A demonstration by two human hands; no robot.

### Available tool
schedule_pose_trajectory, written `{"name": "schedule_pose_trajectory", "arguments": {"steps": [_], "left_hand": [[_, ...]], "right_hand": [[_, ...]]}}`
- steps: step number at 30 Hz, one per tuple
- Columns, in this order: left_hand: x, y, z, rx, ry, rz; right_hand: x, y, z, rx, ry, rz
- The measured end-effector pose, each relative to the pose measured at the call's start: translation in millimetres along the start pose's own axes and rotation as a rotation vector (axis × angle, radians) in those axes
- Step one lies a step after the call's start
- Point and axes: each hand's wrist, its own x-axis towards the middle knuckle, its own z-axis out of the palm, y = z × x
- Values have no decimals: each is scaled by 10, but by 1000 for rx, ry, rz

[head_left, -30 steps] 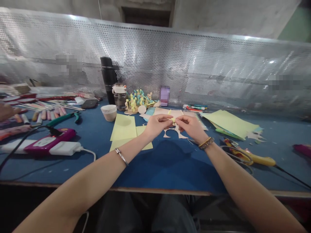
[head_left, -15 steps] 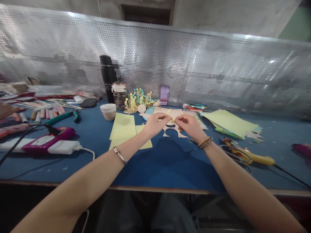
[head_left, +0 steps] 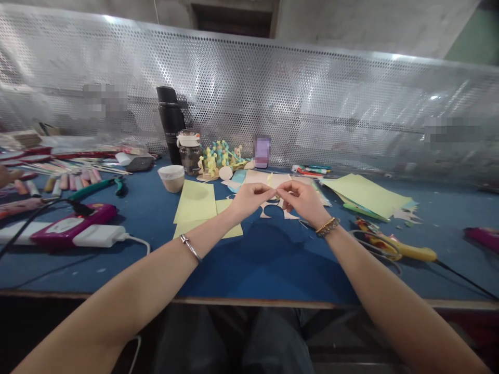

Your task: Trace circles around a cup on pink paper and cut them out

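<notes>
My left hand (head_left: pixel 251 200) and my right hand (head_left: pixel 302 201) meet fingertip to fingertip above the middle of the blue table (head_left: pixel 268 270). Both pinch a small yellow paper strip (head_left: pixel 270 179), whose end sticks up between them; the rest is hidden by the fingers. Beneath and behind the hands lies a pale pink sheet with round cut-outs (head_left: pixel 274 210). Two yellow-green sheets (head_left: pixel 197 200) lie left of my left hand. Behind them stands a cluster of small yellow and blue paper shapes (head_left: pixel 220 158).
A paper-wrapped cup (head_left: pixel 172 179), a jar (head_left: pixel 189 153) and a black bottle (head_left: pixel 170 122) stand back left. A purple power strip (head_left: pixel 74 226) lies left. On the right are stacked yellow sheets (head_left: pixel 368 195) and a yellow-handled corded tool (head_left: pixel 417 252). A phone (head_left: pixel 262 151) stands behind.
My fingertips have come closer together, and less of the yellow strip shows between them. The view has shifted slightly.
</notes>
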Motion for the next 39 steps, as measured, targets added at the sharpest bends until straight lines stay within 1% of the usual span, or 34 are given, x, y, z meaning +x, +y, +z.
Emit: {"name": "schedule_pose_trajectory", "arguments": {"steps": [5, 8, 13, 17, 25, 30, 39], "left_hand": [[25, -32, -4, -109, 47, -16], [34, -43, -4, -126, 57, -16], [39, -53, -3, -144, 56, -19], [42, -51, -2, -153, 43, -48], [16, -20, 6, -138, 45, -56], [20, -42, 30, -202, 49, -70], [19, -43, 44, -244, 42, -99]], "right_hand": [[-9, -4, 16, 168, -48, 104], [-16, -7, 23, 181, -58, 141], [-10, 14, 23, 132, -39, 83], [-1, 30, 18, 106, -29, 56], [-12, 7, 29, 82, -24, 69], [-13, 11, 34, 132, -19, 104], [1, 5, 51, 130, 1, 73]]}}
